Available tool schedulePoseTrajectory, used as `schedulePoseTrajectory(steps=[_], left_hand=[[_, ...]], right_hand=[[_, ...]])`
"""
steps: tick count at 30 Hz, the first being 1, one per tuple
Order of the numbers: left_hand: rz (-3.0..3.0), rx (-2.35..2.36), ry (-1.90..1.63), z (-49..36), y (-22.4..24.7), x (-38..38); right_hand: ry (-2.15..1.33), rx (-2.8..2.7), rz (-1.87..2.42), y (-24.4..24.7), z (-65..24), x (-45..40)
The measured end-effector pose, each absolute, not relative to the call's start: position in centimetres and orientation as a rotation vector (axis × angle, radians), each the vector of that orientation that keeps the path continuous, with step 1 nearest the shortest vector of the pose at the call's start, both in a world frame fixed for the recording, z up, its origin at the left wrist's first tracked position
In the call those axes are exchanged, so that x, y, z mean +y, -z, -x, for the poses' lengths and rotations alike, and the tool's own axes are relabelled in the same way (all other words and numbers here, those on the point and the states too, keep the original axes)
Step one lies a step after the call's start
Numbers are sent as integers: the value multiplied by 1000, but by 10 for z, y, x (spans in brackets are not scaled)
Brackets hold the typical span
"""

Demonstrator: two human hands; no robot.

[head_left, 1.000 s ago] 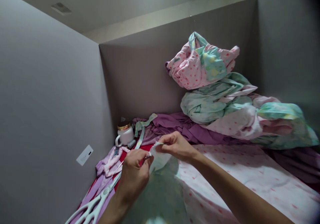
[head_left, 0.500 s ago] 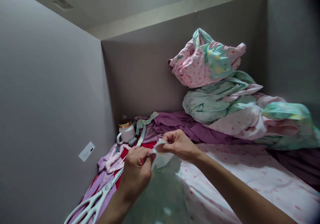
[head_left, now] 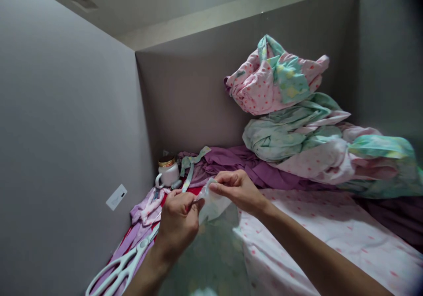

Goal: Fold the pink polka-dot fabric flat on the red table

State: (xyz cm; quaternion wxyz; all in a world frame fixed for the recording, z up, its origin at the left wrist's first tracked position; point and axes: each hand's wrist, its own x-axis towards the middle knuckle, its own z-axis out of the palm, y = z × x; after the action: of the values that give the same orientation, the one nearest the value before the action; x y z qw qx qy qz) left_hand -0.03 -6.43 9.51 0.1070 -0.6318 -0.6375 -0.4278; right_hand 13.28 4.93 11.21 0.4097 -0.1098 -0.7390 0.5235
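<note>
My left hand (head_left: 180, 216) is closed on the edge of a pale green-white fabric (head_left: 214, 207), thumb against the curled fingers. My right hand (head_left: 239, 191) pinches the same edge between thumb and fingertips, a little to the right and higher. Between the two hands the edge is gathered, and the fabric hangs down below it into a blurred green part (head_left: 208, 256). Left of my left hand, a thin pale line shows faintly; I cannot make out whether it is a needle or a thread. White-handled scissors (head_left: 132, 257) lie beside my left forearm.
A white mug (head_left: 169, 175) with a gold lid stands in the left corner. Purple cloth (head_left: 231, 161) runs along the back panel. Bundled pink and green fabrics (head_left: 291, 142) are piled at right. Pink-dotted white fabric (head_left: 304, 238) lies under my right forearm. Grey panels enclose the sides.
My two hands stay close together on the fabric edge. The fabric between them has turned, showing more of its pale face. The thin line by my left hand is less visible.
</note>
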Motion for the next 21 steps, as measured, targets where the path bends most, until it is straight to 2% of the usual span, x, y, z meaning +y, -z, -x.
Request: schedulePoseTrajectory(steps=[10, 18, 21], left_hand=[[1934, -2081, 1297, 9, -104, -65], [2129, -2243, 1378, 12, -105, -80], [2055, -2209, 1395, 19, -109, -103]], right_hand=[[-1183, -1785, 325, -111, -134, 51], [-394, -1882, 425, -148, -123, 68], [-227, -1887, 433, -172, -124, 74]])
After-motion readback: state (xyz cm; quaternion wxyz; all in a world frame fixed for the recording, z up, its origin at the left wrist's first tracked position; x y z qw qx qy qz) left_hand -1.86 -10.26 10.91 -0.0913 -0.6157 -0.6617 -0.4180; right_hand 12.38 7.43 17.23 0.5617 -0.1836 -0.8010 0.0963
